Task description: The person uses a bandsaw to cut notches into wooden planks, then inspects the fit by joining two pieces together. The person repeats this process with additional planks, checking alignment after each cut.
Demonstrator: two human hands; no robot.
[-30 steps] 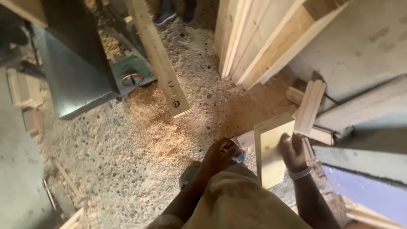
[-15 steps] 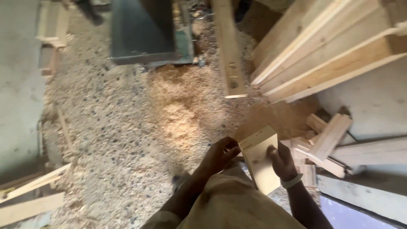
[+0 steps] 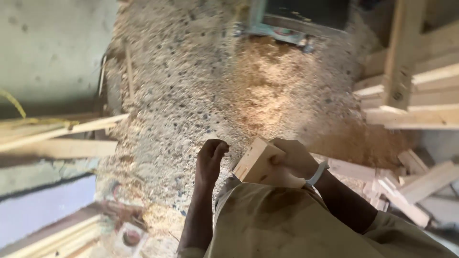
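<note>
A pale wooden block (image 3: 258,165) is held close against the front of the body, above a floor thick with sawdust (image 3: 201,95). Its near end is turned up and to the left, so that the end grain is seen as a light, slanted face; the long axis runs from that end down and to the right, where the rest of the block is hidden behind the right hand (image 3: 294,160) and the tan garment (image 3: 296,220). How long the block is cannot be told.

The right hand is wrapped over the block's upper right side, fingers curled down around it in a firm grasp — a light wristband (image 3: 317,174) is seen just behind it. The left hand (image 3: 210,160) is raised just to the left of the block, apart from it by a narrow gap. Its fingers are curled loosely inward; nothing is seen between them, though the view is blurred and whether something small is pinched cannot be told.

To the right, a stack of pale planks (image 3: 420,100) is seen leaning and lying, with shorter offcuts (image 3: 420,181) scattered below it. At the left edge several long battens (image 3: 57,131) are laid across — roughly level — before a grey wall (image 3: 48,48). The base of a green machine (image 3: 287,28) is seen at the top.
</note>
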